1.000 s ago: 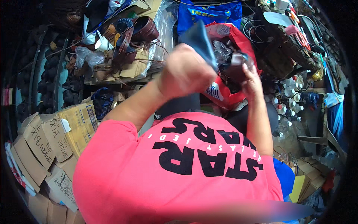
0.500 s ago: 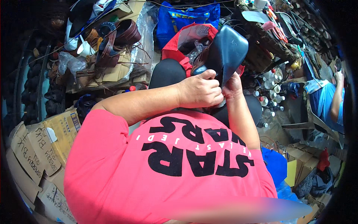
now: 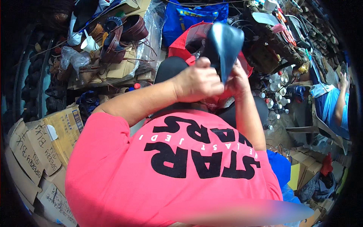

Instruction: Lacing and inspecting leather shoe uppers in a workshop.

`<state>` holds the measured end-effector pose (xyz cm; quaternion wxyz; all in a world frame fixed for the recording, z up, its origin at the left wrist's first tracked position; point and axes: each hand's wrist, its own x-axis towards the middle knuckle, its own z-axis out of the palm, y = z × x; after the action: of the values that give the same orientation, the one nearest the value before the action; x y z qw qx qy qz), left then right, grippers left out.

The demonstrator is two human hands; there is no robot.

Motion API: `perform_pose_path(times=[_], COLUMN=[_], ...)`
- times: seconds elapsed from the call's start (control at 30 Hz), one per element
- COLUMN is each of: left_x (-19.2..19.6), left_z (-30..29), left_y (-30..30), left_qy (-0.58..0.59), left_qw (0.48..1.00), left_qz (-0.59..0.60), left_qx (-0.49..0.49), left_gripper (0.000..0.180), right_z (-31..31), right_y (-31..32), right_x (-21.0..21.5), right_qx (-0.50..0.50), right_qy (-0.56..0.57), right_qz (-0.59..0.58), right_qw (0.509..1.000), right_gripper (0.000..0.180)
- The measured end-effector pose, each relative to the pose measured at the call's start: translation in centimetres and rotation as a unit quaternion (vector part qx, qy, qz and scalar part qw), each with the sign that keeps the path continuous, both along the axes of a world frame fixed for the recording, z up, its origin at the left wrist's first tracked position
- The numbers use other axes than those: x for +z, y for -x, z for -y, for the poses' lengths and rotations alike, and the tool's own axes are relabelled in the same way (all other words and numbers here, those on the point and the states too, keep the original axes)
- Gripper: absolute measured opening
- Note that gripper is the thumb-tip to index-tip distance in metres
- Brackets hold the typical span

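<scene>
A glossy black leather shoe [image 3: 226, 41] stands up between my hands, toe end raised and smeared by motion. My right hand [image 3: 237, 78] is closed round its lower right side. On the other side my left hand [image 3: 199, 81] is curled into a fist close against the shoe, also blurred. What its fingers grip, if anything, is hidden. Behind the shoe, a red bag [image 3: 180, 47] stands open, its contents partly covered.
Left, brown leather shoes [image 3: 136, 29], a white cup [image 3: 89, 44] and plastic wrap crowd a cardboard-covered surface. A blue bag [image 3: 170, 24] stands behind. Several bottles [image 3: 278, 89] stand right, near another person's arm [image 3: 342, 92]. Cardboard boxes [image 3: 62, 126] sit at lower left.
The black shoe has turned and shifted left, showing a narrower face. My left hand has moved slightly left, away from my right hand. My right hand still holds the shoe.
</scene>
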<state>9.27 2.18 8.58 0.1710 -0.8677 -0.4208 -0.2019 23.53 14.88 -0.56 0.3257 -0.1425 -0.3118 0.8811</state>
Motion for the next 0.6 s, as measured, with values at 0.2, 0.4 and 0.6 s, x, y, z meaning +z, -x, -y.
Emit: perform_pose_path(times=[0.2, 0.4, 0.6], left_x=[-0.8, -6.3, -9.7], left_z=[-3.4, -6.5, -10.7], left_y=[6.1, 6.1, 4.3], left_qy=[0.025, 0.16, 0.365], left_qw=[0.978, 0.968, 0.915], left_qz=[0.155, 0.081, -0.021], left_qx=[0.14, 0.178, 0.172], left_gripper=[0.02, 0.019, 0.021], right_z=[-2.4, 1.1, 2.3], right_y=[-3.5, -6.0, -4.9], right_x=[-2.2, -2.5, -4.6], right_qx=[0.03, 0.346, 0.442], right_qy=[-0.163, -0.131, -0.106], right_qz=[0.309, 0.366, 0.328], right_qw=[0.936, 0.854, 0.828], right_gripper=[0.03, 0.042, 0.044])
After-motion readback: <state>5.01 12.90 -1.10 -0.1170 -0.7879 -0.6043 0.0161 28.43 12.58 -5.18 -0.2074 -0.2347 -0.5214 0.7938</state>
